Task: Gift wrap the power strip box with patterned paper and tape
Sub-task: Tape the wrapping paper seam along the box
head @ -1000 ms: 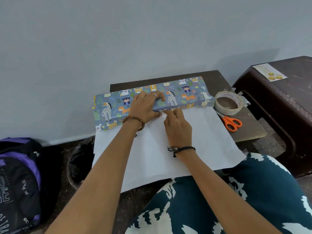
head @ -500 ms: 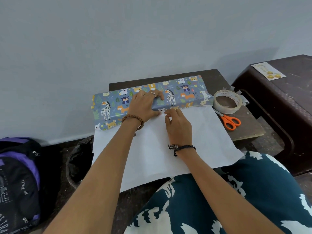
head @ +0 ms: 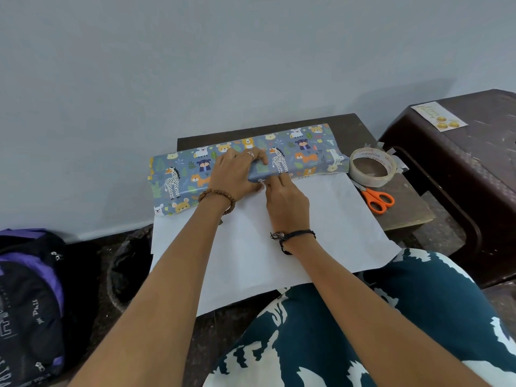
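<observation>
The power strip box lies across the far part of the small table, hidden under blue animal-patterned paper (head: 304, 152) folded over it. The paper's white underside (head: 321, 233) spreads toward me and hangs over the table's near edge. My left hand (head: 237, 174) lies flat on top of the covered box and presses the paper down. My right hand (head: 284, 199) rests on the white sheet with its fingertips pushed against the box's near edge, where the patterned flap ends.
A roll of clear tape (head: 371, 167) and orange-handled scissors (head: 377, 199) lie on the dark table (head: 405, 216) to the right of the box. A brown plastic stool (head: 474, 169) stands further right. A black and purple backpack (head: 28, 303) sits on the floor left.
My right hand's fingertips slid a little to the left along the box's near edge. The left hand kept pressing on top of the box.
</observation>
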`<state>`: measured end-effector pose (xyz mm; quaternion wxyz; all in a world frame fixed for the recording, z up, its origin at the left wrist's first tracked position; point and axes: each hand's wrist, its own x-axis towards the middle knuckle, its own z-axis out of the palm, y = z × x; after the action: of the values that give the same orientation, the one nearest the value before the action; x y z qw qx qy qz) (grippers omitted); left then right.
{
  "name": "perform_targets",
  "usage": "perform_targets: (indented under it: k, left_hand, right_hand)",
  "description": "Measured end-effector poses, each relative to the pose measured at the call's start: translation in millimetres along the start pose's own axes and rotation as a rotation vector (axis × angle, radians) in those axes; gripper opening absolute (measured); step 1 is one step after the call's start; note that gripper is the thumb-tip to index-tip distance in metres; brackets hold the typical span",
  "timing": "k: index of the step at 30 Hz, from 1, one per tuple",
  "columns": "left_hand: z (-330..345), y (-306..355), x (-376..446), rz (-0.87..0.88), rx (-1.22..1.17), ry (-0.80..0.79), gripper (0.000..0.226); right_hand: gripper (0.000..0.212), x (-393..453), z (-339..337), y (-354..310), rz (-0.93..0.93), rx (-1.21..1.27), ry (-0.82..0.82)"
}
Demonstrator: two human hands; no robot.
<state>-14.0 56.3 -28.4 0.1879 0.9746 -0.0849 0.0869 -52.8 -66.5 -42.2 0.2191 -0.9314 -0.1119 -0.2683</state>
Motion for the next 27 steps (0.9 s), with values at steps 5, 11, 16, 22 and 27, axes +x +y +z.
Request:
perform_targets:
  k: [5, 11, 16, 22, 27]
  left_hand:
    - [0.2, -1.3, 0.2, 0.005, -0.005, 0.001, 0.044]
    - [-0.2, -1.5, 1.0, 0.003, -0.021, -0.008, 0.047]
    - [-0.6, -1.9, 0.8, 0.007, -0.034, 0.002, 0.047]
    - [-1.8, -0.3, 0.0, -0.001, -0.019, -0.011, 0.048]
    - [-2.0, -0.1, 0.5, -0.001, -0.025, -0.014, 0.048]
  right_hand:
    - [0.022, -4.0, 0.8, 2.8, -0.049, -0.043, 0.028]
    - [0.023, -6.8, 1.4, 4.7, -0.071, -0.057, 0.035]
    - [0.021, -8.7, 3.1, 6.6, -0.097, -0.064, 0.079]
    - [0.009, -8.6, 6.3, 9.3, 0.018, 0.100, 0.046]
    - [0.008, -7.8, 5.8, 7.9, 0.009, 0.099, 0.026]
